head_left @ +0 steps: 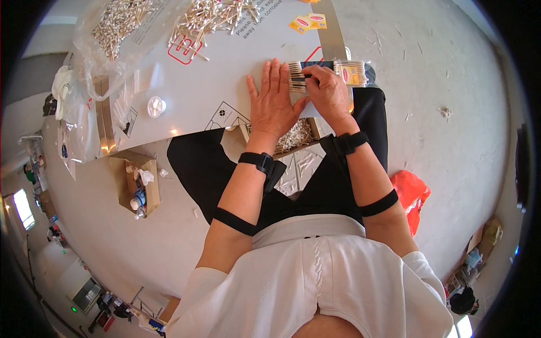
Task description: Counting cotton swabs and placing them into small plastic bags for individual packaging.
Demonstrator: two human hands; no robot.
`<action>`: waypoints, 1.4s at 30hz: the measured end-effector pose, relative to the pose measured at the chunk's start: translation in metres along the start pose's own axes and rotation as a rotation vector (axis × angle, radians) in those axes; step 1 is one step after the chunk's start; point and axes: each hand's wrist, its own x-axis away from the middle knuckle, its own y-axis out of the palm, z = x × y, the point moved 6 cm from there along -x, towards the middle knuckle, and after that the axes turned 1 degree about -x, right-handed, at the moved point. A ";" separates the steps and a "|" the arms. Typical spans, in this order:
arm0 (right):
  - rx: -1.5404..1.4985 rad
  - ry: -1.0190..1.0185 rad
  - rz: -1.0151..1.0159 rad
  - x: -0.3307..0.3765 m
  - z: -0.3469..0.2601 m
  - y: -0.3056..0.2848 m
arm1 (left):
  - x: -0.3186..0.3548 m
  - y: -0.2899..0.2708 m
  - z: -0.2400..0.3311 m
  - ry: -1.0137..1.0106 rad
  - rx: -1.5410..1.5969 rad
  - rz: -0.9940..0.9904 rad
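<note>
At the table's near edge lies a flat clear pack of cotton swabs (297, 83), with a yellow and red label card (350, 74) at its right end. My left hand (271, 107) rests flat on the table, its fingers stretched out and the edge of the hand against the pack's left end. My right hand (329, 96) is closed over the middle of the pack, fingers curled and pinching at it. The fingers hide part of the swabs there. Two loose yellow label cards (308, 23) lie at the far right of the table.
Loose swabs (217, 17) are heaped at the back, beside a clear bag of swabs (121, 25). A small round white tub (156, 106) stands on the left. Below the table edge sit a box of swabs (297, 135) and a cardboard box (137, 180). A red bag (410, 197) lies on the floor.
</note>
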 end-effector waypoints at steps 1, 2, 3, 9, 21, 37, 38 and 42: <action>0.000 -0.001 0.000 0.000 0.000 0.000 | 0.000 0.000 0.000 0.000 0.000 0.001; 0.010 0.005 -0.009 0.000 0.000 0.000 | 0.000 0.000 0.000 0.001 0.003 0.003; 0.019 0.011 -0.019 0.000 0.001 0.000 | 0.000 0.000 0.000 0.001 0.005 0.006; 0.037 0.026 -0.076 -0.001 0.003 0.003 | 0.000 -0.001 0.000 0.004 0.008 -0.004; 0.028 -0.014 -0.085 -0.011 0.002 0.004 | 0.000 0.002 0.000 0.005 -0.002 -0.003; 0.214 -0.211 -0.313 -0.026 -0.010 -0.005 | 0.001 -0.001 0.001 0.014 0.027 0.005; 0.231 -0.195 -0.338 -0.026 -0.009 -0.005 | 0.001 0.000 0.001 0.012 0.021 -0.001; 0.175 -0.119 -0.288 -0.021 0.001 -0.017 | 0.001 0.001 0.001 0.001 0.034 -0.022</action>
